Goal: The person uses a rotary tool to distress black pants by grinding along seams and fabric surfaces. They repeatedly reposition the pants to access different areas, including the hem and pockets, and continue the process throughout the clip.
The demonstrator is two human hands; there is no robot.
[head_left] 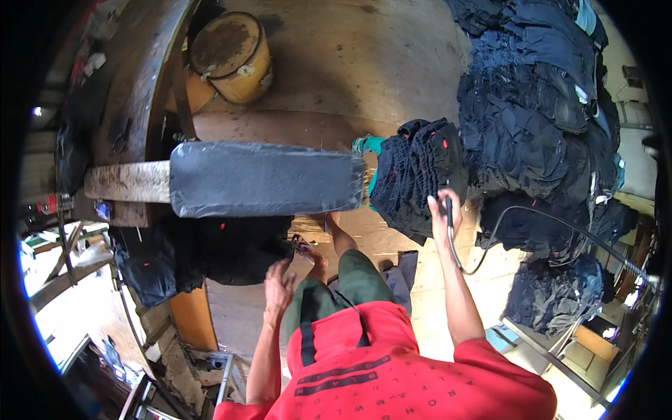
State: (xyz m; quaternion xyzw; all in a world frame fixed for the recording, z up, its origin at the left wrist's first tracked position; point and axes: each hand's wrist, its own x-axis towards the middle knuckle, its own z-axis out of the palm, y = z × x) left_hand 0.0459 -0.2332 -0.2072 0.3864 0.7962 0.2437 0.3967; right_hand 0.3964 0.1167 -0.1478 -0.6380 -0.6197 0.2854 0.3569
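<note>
Padded board (pixel 280 183) and garment stack (pixel 413 175): surface finishes
Board cover (pixel 238 175): smooth, low sheen, creased at ends. Bare end (pixel 129 182): rough, mottled. Stack: matt, gathered cloth. Hose (pixel 518 207): smooth. Floor (pixel 343 63): scuffed wood panels. Drum lid (pixel 225 43): rough, stained.

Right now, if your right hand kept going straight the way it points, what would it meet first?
Most likely the pile of gathered black garments just beyond the right hand. Depth is unclear from this one view, so it may already be touching them.
</note>
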